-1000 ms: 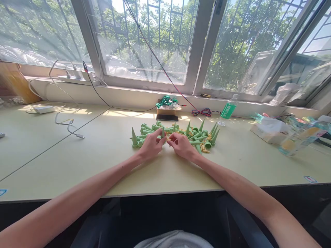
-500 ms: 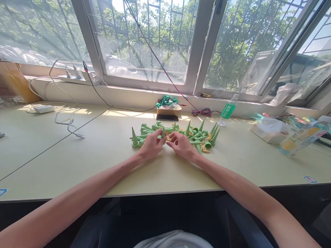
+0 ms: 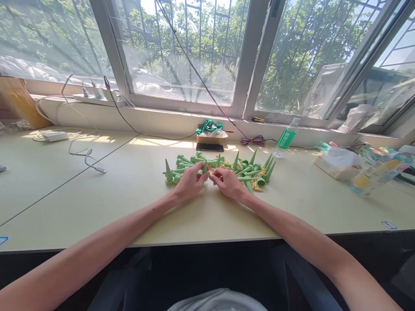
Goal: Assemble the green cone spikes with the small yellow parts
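Green cone stands point-up in the left hand, clasped between its bent fingers, which hide its lower part. The right hand is just beside it, thumb and forefinger pinched on a small yellow piece; most of that piece is covered, so its exact contact with the cone cannot be told. Both hands are over the table, at the near side of a crowded heap of other green cones. Some of these stand upright, others lie on their sides, and they crowd the space behind and to the right of the hands. Loose yellow pieces lie among them, mostly at the right end.

Behind the heap, a dark phone lies in front of a small cardboard box topped with green material. A coiled cable and a green-labelled bottle are farther right, near the window wall. A tissue box and a clear bottle are well apart to the right. On the left are a white adapter and a loose cable plug.
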A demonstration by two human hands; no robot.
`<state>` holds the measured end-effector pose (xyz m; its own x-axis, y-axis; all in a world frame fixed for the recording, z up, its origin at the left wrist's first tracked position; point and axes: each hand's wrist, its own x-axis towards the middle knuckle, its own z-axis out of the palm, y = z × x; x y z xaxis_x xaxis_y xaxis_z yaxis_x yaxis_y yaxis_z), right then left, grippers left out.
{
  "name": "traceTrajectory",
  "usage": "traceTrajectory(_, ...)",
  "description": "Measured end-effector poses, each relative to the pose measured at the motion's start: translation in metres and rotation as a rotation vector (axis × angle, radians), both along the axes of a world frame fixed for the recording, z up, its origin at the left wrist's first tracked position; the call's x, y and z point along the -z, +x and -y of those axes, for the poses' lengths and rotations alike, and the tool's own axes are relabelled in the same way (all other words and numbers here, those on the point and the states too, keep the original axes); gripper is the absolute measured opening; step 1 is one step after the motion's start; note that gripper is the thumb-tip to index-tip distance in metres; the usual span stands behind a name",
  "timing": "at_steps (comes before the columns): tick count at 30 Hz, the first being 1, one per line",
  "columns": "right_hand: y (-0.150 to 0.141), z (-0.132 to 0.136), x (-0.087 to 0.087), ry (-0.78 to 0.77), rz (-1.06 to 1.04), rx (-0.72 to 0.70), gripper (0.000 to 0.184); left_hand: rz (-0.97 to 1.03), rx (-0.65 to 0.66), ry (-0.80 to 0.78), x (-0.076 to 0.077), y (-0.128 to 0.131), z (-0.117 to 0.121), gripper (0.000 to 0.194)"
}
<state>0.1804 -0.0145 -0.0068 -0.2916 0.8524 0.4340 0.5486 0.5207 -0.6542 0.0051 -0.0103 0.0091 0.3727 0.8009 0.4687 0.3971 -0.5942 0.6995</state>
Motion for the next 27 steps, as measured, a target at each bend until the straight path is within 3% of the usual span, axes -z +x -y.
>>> traceTrajectory(7,0.0004,-0.0008,0.0009,-0.012,0.030,0.000,0.030,-0.014,-0.003,0.000,0.0016,-0.0003,-0.0017,0.014)
traceTrajectory(15,0.0001,-0.0010,0.0018,0.014,0.056,-0.001,0.023,0.002,0.015,-0.022,-0.0005,0.0000,-0.0002,0.016)
traceTrajectory(23,0.0001,-0.0003,-0.0009,0.013,0.139,-0.012,0.033,-0.023,0.005,0.002,0.0015,-0.0002,-0.0017,0.015)
traceTrajectory(27,0.0000,0.0002,-0.0003,-0.011,0.100,-0.009,0.020,-0.028,-0.003,0.009,0.0018,-0.0003,-0.0024,0.016)
